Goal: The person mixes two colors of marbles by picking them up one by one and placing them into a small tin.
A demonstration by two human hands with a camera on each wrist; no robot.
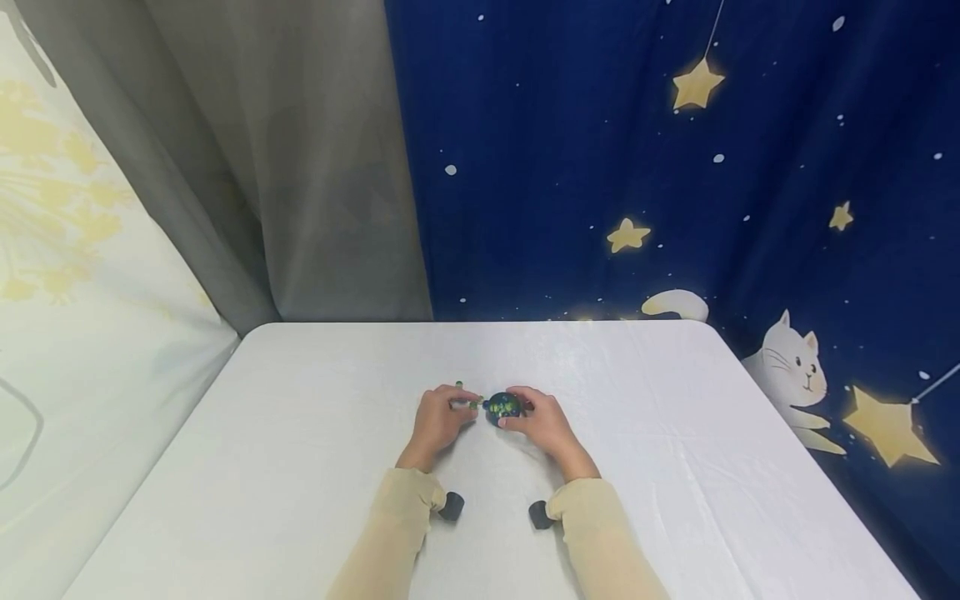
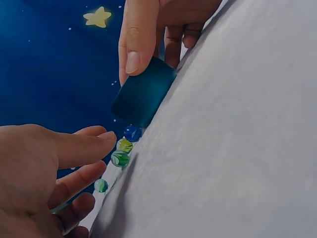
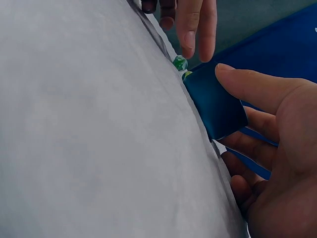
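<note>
My right hand grips a small dark teal round container by its sides, thumb on the near side and fingers on the far side. Green and blue glass marbles lie inside it in the head view. Just left of the container, my left hand is low over the table, its fingers loosely bent and thumb and index tip close together. Beside those fingertips, a blue marble, a yellow-green marble and a green marble lie outside the container. Another green marble sits farther off.
The table has a white, slightly creased cover. Behind it hang a grey curtain and a dark blue curtain printed with stars and a cat. Black wrist devices show at both cuffs.
</note>
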